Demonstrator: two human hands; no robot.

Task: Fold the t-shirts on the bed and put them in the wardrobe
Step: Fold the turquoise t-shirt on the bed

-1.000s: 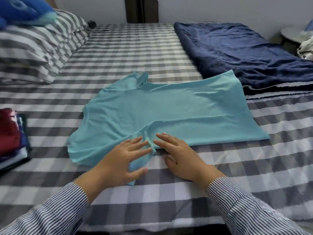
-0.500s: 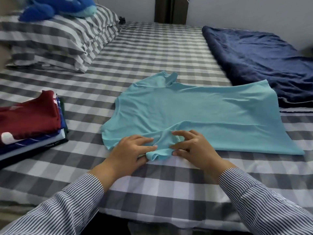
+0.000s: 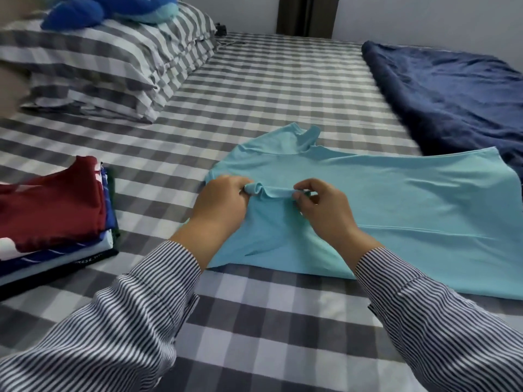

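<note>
A light blue t-shirt (image 3: 396,199) lies spread sideways on the checked bed (image 3: 283,91), collar to the left. My left hand (image 3: 220,205) and my right hand (image 3: 325,210) each pinch the hem of its near sleeve, lifted a little and stretched between them over the shirt's body. A stack of folded t-shirts (image 3: 51,213), dark red on top, sits at the left edge of the bed.
Striped pillows (image 3: 107,60) with a blue plush toy (image 3: 113,9) lie at the far left. A dark blue blanket (image 3: 452,103) covers the far right of the bed. Checked sheet stretches in front of me.
Both hands went from lying flat on the near sleeve to pinching its hem, then carried it up and away from me over the shirt's body. My view shifted left.
</note>
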